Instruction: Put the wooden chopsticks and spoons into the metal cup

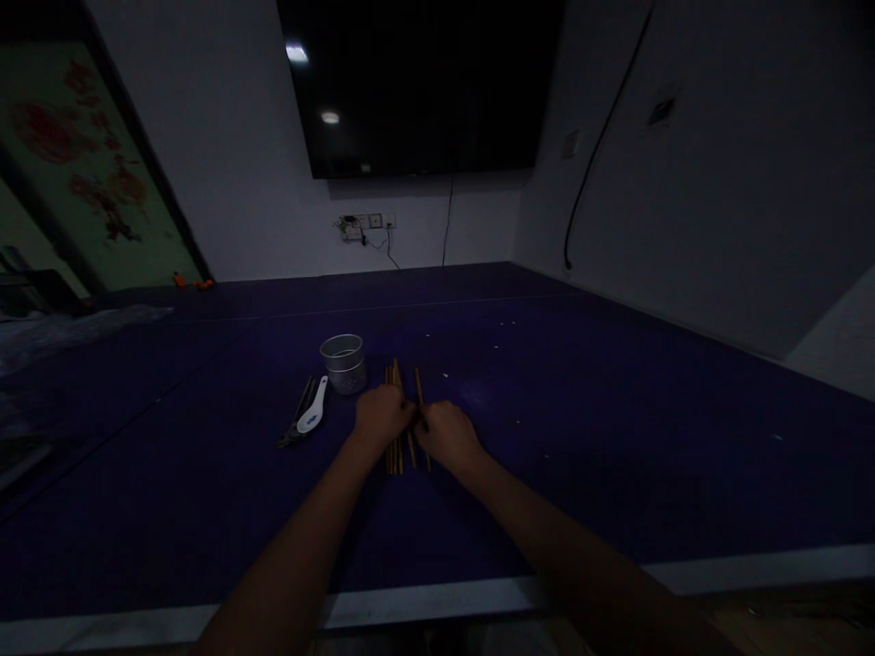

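Observation:
Several yellowish-brown chopsticks [395, 459] lie roughly side by side on the dark blue table surface [437, 533], pointing away from me. My left hand [383, 415] is closed over this group, its fingers curled and partly hidden. Just to its right, my right hand [447, 433] pinches a single chopstick [419, 384] that stands apart from the group. The knuckles of both hands nearly touch. Left of my hands are a metal perforated cup [344, 366], upright, and a white spoon [313, 412] with a blue mark. The spoon rests against dark utensils [293, 432] that are hard to make out.
Clear plastic wrapping [82, 325] lies at the far left. Small white scraps [445, 375] dot the surface beyond my right hand. A pale edge [424, 601] runs along the near side. At the back are a wall, power sockets [375, 220] and a large dark screen [424, 87].

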### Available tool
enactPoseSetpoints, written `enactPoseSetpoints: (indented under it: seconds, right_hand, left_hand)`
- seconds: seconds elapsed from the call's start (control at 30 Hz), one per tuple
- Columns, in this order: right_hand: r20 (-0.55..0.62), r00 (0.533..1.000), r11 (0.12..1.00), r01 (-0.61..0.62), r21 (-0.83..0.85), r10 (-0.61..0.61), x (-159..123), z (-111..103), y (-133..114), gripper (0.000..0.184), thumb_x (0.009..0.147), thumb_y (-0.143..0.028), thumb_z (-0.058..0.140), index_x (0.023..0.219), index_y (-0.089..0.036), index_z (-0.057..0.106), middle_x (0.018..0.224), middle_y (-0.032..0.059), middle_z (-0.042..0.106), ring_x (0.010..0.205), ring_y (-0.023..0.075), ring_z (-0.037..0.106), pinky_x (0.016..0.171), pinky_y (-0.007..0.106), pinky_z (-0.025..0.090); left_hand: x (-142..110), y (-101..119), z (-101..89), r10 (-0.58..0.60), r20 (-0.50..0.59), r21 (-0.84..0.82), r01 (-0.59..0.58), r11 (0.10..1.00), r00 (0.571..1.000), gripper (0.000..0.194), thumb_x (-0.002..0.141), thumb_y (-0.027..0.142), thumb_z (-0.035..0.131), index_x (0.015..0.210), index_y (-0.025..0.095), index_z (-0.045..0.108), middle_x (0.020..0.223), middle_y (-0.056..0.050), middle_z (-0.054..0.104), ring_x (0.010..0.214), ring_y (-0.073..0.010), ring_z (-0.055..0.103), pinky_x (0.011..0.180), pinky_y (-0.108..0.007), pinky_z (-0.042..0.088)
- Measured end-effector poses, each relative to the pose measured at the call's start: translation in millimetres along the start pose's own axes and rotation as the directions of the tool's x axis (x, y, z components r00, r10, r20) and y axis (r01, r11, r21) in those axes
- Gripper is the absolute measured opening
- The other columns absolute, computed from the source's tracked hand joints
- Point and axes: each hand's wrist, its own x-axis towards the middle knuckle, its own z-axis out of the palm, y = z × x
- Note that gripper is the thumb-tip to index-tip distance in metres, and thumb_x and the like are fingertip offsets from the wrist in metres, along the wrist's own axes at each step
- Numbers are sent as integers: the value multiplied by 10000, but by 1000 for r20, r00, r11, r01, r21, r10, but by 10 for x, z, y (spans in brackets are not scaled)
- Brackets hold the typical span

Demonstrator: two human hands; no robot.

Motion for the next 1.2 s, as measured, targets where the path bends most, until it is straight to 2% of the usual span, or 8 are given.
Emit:
enactPoseSetpoints:
  seconds: [0.1,0.3,0.57,0.8,0.97,1.2]
  right_hand:
    - [0,1000,1000,0,-3,0,2,6,5,272,827,-223,427,883,-129,676,895,155,687,837,251,659,681,298,475]
    - [-3,1000,1000,3,-18,-4,13,6,6,259,836,-233,445,872,-127,679,907,154,685,863,243,654,725,303,473]
    - [-4,999,999,-50,-1,50,-4,-18,25,279,845,-285,448,914,-149,682,923,142,688,882,236,649,727,295,473]
    - [9,999,999,40,-4,-40,15,33,40,307,866,-329,419,932,-186,683,912,112,696,881,225,647,726,287,457]
    - [11,995,995,96,-7,-96,7,26,20,324,883,-332,386,943,-201,677,909,98,700,867,207,648,703,266,446]
    - [-8,985,985,171,11,-171,-17,2,2,333,897,-363,368,1030,-237,645,956,69,691,909,198,631,742,271,433]
  left_hand:
    - [-29,-67,-81,-56,-10,12,56,998,998,387,845,374,387,983,139,662,955,-150,683,954,-259,635,793,-317,486]
    - [-49,-198,-114,-89,71,60,85,995,994,366,844,354,414,1021,136,649,976,-167,679,994,-265,623,807,-317,484]
    - [-20,-225,-38,-41,125,55,34,998,991,387,852,319,361,1043,130,641,1053,-176,661,1012,-281,617,807,-356,492]
    - [-10,-225,-16,-32,163,28,27,999,986,438,880,334,285,1028,141,649,1054,-176,663,1015,-281,617,805,-367,487]
    - [19,-233,28,-38,128,35,34,999,991,461,891,304,248,1049,130,645,1051,-186,661,1017,-273,616,811,-357,481]
    - [76,-216,108,-74,64,19,73,997,995,518,914,367,202,1035,127,644,988,-167,681,986,-255,631,809,-332,481]
